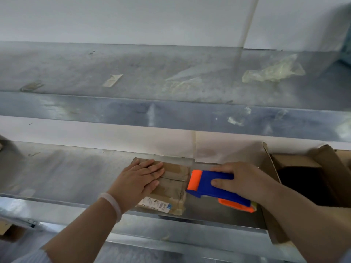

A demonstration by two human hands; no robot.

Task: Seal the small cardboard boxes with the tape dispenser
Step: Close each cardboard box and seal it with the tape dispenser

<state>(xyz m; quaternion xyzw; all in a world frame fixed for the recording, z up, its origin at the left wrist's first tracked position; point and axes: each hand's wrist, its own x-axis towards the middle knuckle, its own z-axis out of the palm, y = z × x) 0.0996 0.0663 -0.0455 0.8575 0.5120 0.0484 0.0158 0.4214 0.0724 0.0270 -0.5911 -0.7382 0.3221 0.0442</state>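
Observation:
A small flat cardboard box (171, 184) with old tape strips and a printed label lies on the lower metal shelf (66, 177). My left hand (138, 179) presses flat on the box's top, fingers spread, and holds nothing. My right hand (241, 179) grips a blue and orange tape dispenser (210, 186). The dispenser's orange roller end touches the right edge of the box. A white bracelet sits on my left wrist.
A larger open cardboard box (303, 179) stands at the right on the same shelf. The upper metal shelf (171, 114) carries crumpled clear plastic (273, 71) and tape scraps (112, 80). A white wall is behind. More cardboard (9, 230) shows at the lower left.

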